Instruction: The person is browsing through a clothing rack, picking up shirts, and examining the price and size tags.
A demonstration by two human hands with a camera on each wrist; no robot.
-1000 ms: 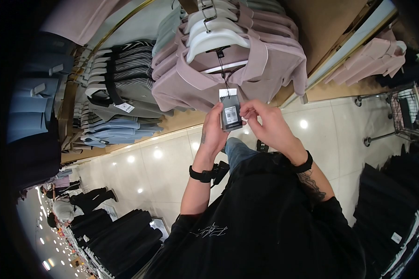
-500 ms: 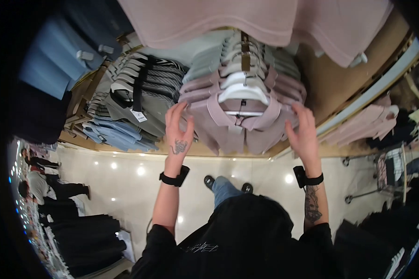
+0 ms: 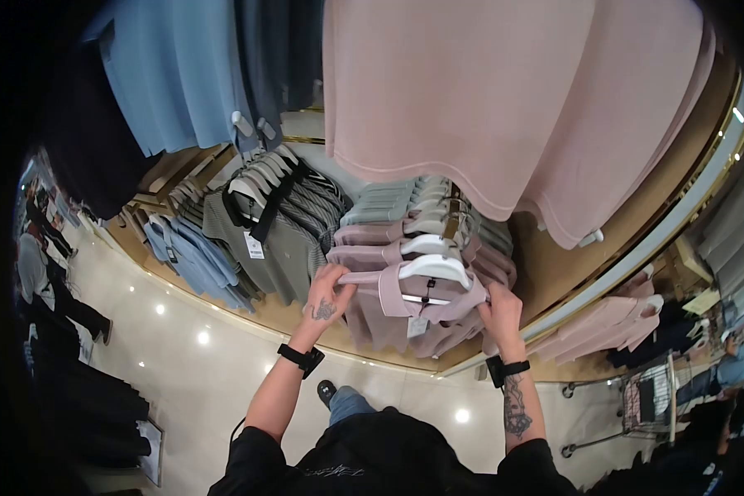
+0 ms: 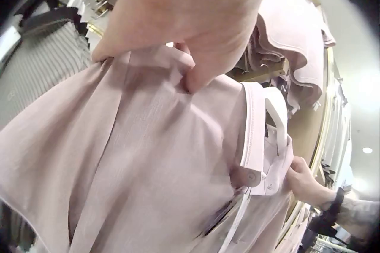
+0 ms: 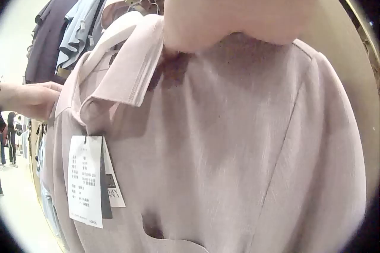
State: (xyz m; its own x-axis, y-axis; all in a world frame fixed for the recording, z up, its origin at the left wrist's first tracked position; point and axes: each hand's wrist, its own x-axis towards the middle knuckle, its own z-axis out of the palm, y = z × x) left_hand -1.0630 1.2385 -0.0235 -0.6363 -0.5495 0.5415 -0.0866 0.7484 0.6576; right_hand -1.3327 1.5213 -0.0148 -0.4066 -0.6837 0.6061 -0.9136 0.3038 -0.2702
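A dusty-pink collared shirt (image 3: 370, 324) hangs at the front of the rack on a white hanger (image 3: 440, 269). My left hand (image 3: 326, 299) pinches its shoulder on the left, thumb in front of the cloth in the left wrist view. On the other side my right hand (image 3: 503, 318) grips the opposite shoulder close to the collar; its fingertips are hidden in the right wrist view. A white printed tag (image 5: 86, 182) dangles below the collar, with a dark tag (image 5: 107, 193) partly behind it.
Pale green shirts (image 3: 380, 202) hang behind the pink ones. Grey patterned tops (image 3: 293, 223) and light blue shirts (image 3: 194, 252) hang to the left. Large pink garments (image 3: 463, 91) hang overhead. A wire cart (image 3: 646, 397) stands at right; a person (image 3: 37, 269) is at far left.
My hands let go of the hanging tag, spread apart to the shirt's two sides, and now grip its shoulders. The head view has shifted, bringing the overhead pink garments into sight.
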